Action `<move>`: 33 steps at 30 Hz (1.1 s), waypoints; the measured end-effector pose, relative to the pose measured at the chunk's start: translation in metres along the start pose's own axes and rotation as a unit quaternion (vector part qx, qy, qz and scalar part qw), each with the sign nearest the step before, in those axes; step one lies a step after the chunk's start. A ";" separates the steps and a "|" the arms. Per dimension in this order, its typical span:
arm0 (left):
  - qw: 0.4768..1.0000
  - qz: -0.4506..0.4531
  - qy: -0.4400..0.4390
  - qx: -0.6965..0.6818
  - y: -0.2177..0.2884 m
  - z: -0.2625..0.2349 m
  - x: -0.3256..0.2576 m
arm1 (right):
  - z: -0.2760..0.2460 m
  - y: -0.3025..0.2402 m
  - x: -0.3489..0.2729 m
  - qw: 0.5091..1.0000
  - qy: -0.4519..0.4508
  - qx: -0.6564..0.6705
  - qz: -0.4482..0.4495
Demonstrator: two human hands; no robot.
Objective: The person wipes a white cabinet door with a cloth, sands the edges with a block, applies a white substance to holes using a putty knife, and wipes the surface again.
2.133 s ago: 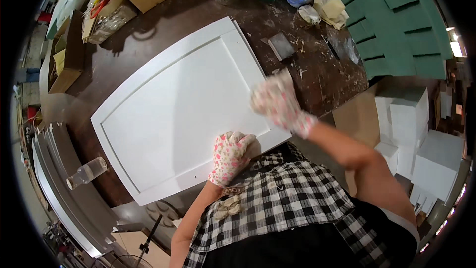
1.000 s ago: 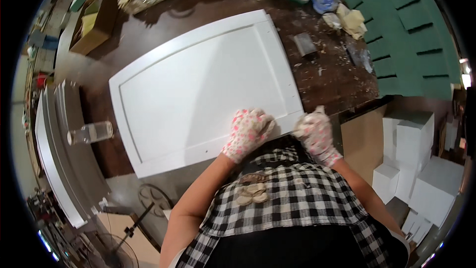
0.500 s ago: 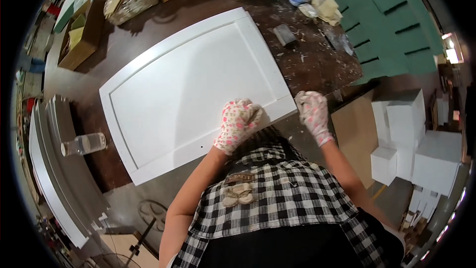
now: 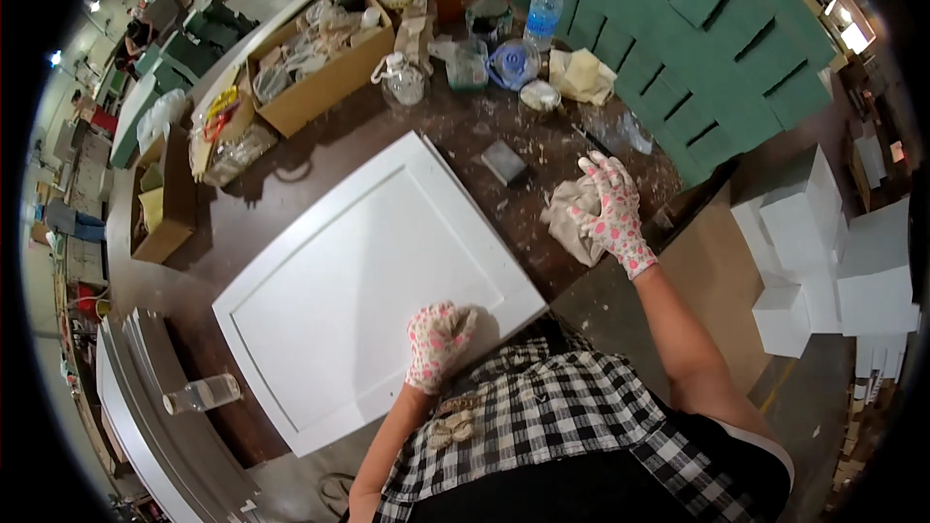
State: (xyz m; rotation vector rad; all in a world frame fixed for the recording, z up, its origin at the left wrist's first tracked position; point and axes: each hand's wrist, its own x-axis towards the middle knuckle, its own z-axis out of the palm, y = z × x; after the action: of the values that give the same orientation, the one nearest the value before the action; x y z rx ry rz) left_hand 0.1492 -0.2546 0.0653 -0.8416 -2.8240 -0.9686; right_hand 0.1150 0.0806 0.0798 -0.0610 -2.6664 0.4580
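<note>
A white framed panel with a recessed middle and one curved edge, like a cabinet door (image 4: 354, 276), lies flat on the dark brown worktable. On its near frame strip rests my left hand (image 4: 436, 344), in a floral glove with its fingers curled in. Whether those fingers hold anything is hidden. My right hand (image 4: 618, 213), gloved alike, has its fingers stretched out over a crumpled beige cloth (image 4: 570, 232) at the table's near right edge; the thumb side touches the cloth. Beyond that lie a grey sanding block (image 4: 505, 163) and a dark thin tool (image 4: 592, 140).
Bottles, jars and a blue tape roll (image 4: 513, 63) crowd the far side beside a crumpled yellowish cloth (image 4: 581, 76). Cardboard boxes (image 4: 325, 87) stand far left. A clear bottle (image 4: 203, 393) lies near stacked curved panels (image 4: 160, 407). Green slotted blocks (image 4: 697, 39) rise at right.
My right hand has gone from a closed fist by the panel's corner to stretched fingers over the beige cloth, farther along the table. The left stays curled on the panel. The view has shifted.
</note>
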 end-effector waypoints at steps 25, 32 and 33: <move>0.948 -0.254 0.112 -0.157 0.066 0.003 0.054 | 0.127 -0.107 0.270 0.969 0.005 0.147 -0.200; 0.954 -0.230 0.097 -0.164 0.080 0.004 0.080 | 0.151 -0.126 0.315 0.966 -0.065 0.153 -0.198; 0.959 -0.220 0.101 -0.150 0.078 0.003 0.079 | 0.145 -0.132 0.316 0.961 -0.022 0.172 -0.214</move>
State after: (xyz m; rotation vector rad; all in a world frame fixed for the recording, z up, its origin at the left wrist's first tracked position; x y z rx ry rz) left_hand 0.1221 -0.1633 0.1227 -0.0967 -2.7719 -1.4668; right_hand -0.2285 -0.0532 0.1282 0.6220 -2.4978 0.7676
